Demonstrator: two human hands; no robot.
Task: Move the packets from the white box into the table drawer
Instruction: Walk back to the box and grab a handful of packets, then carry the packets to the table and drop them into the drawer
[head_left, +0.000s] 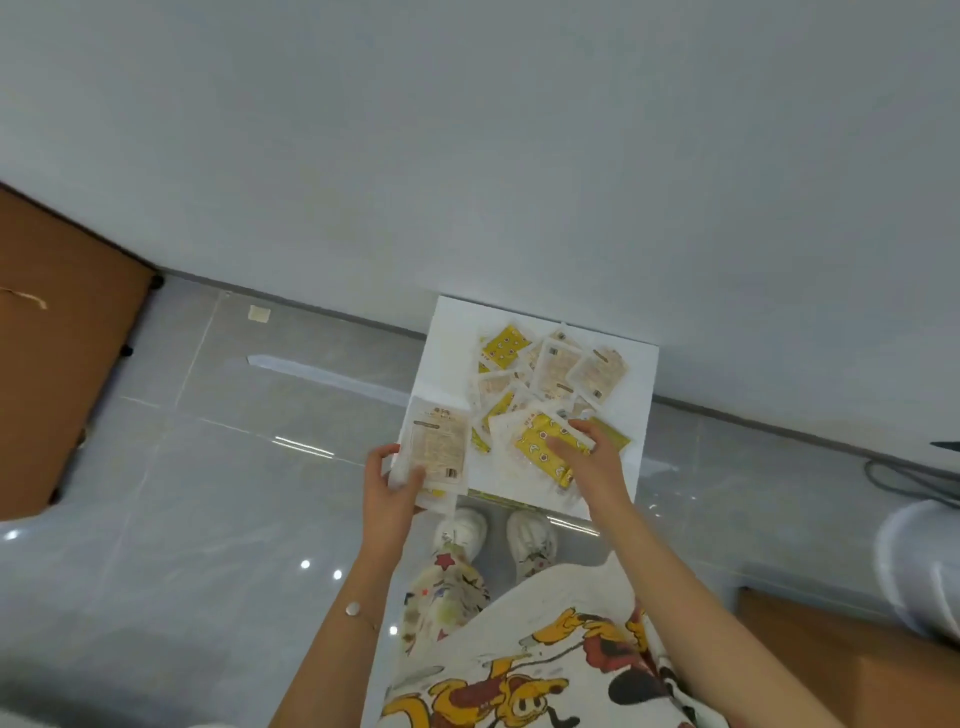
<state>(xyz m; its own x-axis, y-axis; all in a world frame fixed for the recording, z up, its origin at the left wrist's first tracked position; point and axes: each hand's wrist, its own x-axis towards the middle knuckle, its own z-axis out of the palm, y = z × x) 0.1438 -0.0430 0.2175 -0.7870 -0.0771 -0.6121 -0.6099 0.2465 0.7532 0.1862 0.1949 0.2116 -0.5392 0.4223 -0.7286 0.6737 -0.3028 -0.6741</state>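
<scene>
Two hands are working over a white box (540, 322) lying on the glossy grey tiled floor (208, 493), against a pale wall (467, 156). Left hand (389, 493) fingers are closing around a small stack of packets (439, 452), a clear beige one on top, at the box's near left corner. Right hand (592, 462) fingers are pinching a yellow packet (540, 447) near the near edge. More clear and yellow packets are lying scattered across the box's middle and far side. Brown wooden furniture (52, 364) is standing at left; white shoes (493, 530) are showing below the box.
</scene>
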